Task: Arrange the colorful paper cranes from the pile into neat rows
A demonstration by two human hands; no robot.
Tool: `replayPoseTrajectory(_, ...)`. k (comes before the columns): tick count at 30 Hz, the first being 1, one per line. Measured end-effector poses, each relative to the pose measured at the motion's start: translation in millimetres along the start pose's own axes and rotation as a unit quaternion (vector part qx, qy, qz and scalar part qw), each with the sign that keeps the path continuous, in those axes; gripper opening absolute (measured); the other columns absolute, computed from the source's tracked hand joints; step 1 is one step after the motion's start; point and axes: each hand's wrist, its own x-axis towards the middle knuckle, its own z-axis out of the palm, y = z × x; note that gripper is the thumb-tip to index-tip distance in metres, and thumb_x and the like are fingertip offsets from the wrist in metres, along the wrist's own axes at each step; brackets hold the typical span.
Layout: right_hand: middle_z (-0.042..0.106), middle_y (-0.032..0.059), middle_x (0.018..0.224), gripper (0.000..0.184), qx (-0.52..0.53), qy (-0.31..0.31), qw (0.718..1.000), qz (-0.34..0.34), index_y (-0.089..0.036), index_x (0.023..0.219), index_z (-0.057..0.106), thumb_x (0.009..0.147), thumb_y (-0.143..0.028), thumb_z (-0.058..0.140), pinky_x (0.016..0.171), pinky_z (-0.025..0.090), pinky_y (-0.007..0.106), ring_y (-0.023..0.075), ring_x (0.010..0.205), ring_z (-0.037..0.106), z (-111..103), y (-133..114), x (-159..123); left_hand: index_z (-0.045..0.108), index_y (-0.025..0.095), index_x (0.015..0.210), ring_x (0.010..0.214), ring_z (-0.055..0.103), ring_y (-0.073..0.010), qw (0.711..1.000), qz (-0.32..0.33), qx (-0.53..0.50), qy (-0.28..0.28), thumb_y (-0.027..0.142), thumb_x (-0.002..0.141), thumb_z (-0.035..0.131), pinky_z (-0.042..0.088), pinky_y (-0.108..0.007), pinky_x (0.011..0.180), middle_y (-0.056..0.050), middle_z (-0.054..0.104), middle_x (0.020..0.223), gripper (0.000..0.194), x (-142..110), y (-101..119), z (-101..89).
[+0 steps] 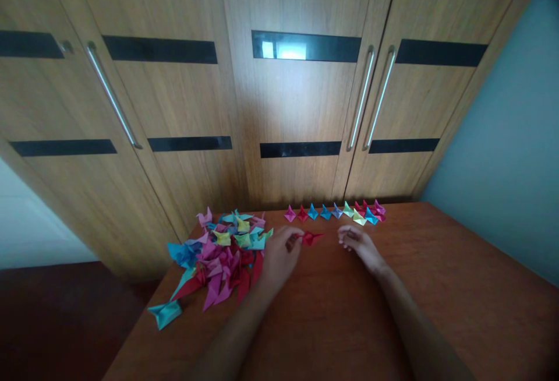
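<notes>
From the head view, the person's forearms run out of sight at the bottom edge, and so does the near part of the worktop [332, 323]. The left grip [282, 256] is pinched, thumb and fingertips closed on one end of a red folded paper piece [311, 239], and those fingers cover that end. The piece sits just right of this grip, over the worktop; I can't tell whether its underside touches the wood. The picture is soft here, so its creases blur together, but I can make out a deep red body, thicker in the middle, drawn out to a thin point aimed at the other hand.

The right grip [358, 244] is well apart from it, fingers loosely bent and not closed on anything I can see; its palm is turned out of view.

Left of the left grip lies a heap of folded papers [220, 261], pink, red, blue, green and yellow, overlapping so much that the lower ones are buried, and the wrist hides part of its edge. A turquoise piece [166, 314] lies at its near side. Beyond both grips stands a row of small folded papers [325, 212], bunched at its right end, where single pieces are hard to separate.
</notes>
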Motion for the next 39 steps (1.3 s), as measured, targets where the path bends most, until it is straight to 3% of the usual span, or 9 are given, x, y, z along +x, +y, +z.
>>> replayPoseTrajectory(4, 0.061, 0.0011, 0.079, 0.037, 0.046, -0.101, 0.994, -0.011, -0.019, 0.097, 0.060, 0.068, -0.040, 0.069, 0.055, 0.039, 0.022, 0.0140, 0.069, 0.054, 12.0, -13.6, -5.9, 0.063, 0.017, 0.084, 0.073, 0.061, -0.0133, 0.995, -0.071, -0.070, 0.012, 0.012, 0.078, 0.051, 0.047, -0.024, 0.068, -0.001, 0.067, 0.082, 0.015, 6.6, -14.0, 44.2)
replayPoseTrajectory(8, 0.060, 0.0007, 0.078, 0.036, 0.050, -0.094, 0.994, -0.006, -0.019, 0.093, 0.060, 0.067, -0.041, 0.072, 0.056, 0.040, 0.022, 0.0142, 0.071, 0.054, 18.1, -14.5, -5.5, 0.063, 0.017, 0.084, 0.076, 0.062, -0.0135, 0.992, -0.082, -0.091, -0.003, 0.011, 0.077, 0.051, 0.047, -0.026, 0.072, -0.002, 0.067, 0.084, 0.015, 6.5, -20.6, 69.3)
replayPoseTrajectory(12, 0.059, -0.0002, 0.071, 0.031, 0.006, -0.073, 0.997, -0.017, -0.018, 0.080, 0.062, 0.069, -0.046, 0.069, 0.056, 0.039, 0.023, 0.0130, 0.065, 0.052, 19.9, -9.1, -2.8, 0.064, 0.017, 0.084, 0.077, 0.062, -0.0138, 0.993, -0.079, -0.091, -0.015, 0.011, 0.076, 0.052, 0.048, -0.026, 0.073, -0.002, 0.067, 0.085, 0.015, 7.6, -24.2, 78.5)
replayPoseTrajectory(18, 0.058, -0.0015, 0.065, 0.035, -0.030, -0.050, 0.998, -0.019, -0.017, 0.079, 0.064, 0.069, -0.051, 0.067, 0.055, 0.039, 0.024, 0.0121, 0.059, 0.049, 13.4, -3.4, -0.1, 0.062, 0.018, 0.094, 0.078, 0.063, -0.0143, 0.991, -0.096, -0.092, -0.011, 0.014, 0.078, 0.052, 0.049, -0.028, 0.073, -0.002, 0.068, 0.086, 0.019, 3.2, -29.2, 70.2)
replayPoseTrajectory(23, 0.061, 0.0011, 0.065, 0.040, -0.061, 0.095, 0.994, 0.002, -0.017, 0.080, 0.061, 0.072, -0.056, 0.060, 0.053, 0.040, 0.025, 0.0146, 0.057, 0.053, -7.9, 10.3, 7.5, 0.064, 0.018, 0.090, 0.077, 0.064, -0.0156, 0.985, -0.126, -0.103, -0.047, 0.021, 0.079, 0.053, 0.049, -0.028, 0.072, -0.003, 0.069, 0.085, 0.015, -22.5, -31.5, 49.0)
replayPoseTrajectory(25, 0.064, 0.0035, 0.067, 0.041, -0.137, 0.171, 0.976, 0.019, -0.017, 0.078, 0.061, 0.074, -0.057, 0.055, 0.056, 0.042, 0.026, 0.0171, 0.059, 0.057, -17.8, 16.6, 10.4, 0.064, 0.019, 0.088, 0.075, 0.063, -0.0158, 0.982, -0.142, -0.103, -0.071, 0.022, 0.079, 0.053, 0.049, -0.027, 0.070, -0.002, 0.069, 0.081, 0.014, -37.1, -31.6, 39.8)
replayPoseTrajectory(28, 0.067, 0.0061, 0.073, 0.037, -0.294, 0.249, 0.921, 0.056, -0.018, 0.079, 0.063, 0.079, -0.053, 0.050, 0.063, 0.043, 0.026, 0.0207, 0.070, 0.063, -26.6, 22.4, 12.8, 0.064, 0.019, 0.086, 0.073, 0.063, -0.0158, 0.977, -0.147, -0.108, -0.114, 0.021, 0.078, 0.052, 0.048, -0.026, 0.067, -0.002, 0.069, 0.078, 0.015, -56.1, -29.9, 27.6)
replayPoseTrajectory(33, 0.068, 0.0100, 0.084, 0.031, -0.465, 0.226, 0.844, 0.148, -0.021, 0.093, 0.064, 0.084, -0.046, 0.047, 0.065, 0.043, 0.028, 0.0241, 0.080, 0.065, -19.3, 17.8, 17.6, 0.065, 0.020, 0.083, 0.071, 0.062, -0.0157, 0.977, -0.131, -0.093, -0.137, 0.019, 0.079, 0.049, 0.046, -0.026, 0.067, -0.002, 0.068, 0.075, 0.016, -66.6, -20.8, 16.1)
replayPoseTrajectory(39, 0.065, 0.0154, 0.097, 0.038, -0.522, 0.169, 0.810, 0.207, -0.022, 0.106, 0.061, 0.087, -0.048, 0.040, 0.071, 0.046, 0.039, 0.0293, 0.088, 0.064, -7.4, 7.8, 31.4, 0.064, 0.021, 0.089, 0.072, 0.063, -0.0154, 0.981, -0.115, -0.091, -0.130, 0.017, 0.078, 0.049, 0.046, -0.025, 0.068, -0.001, 0.069, 0.077, 0.019, -65.8, -16.5, 18.3)
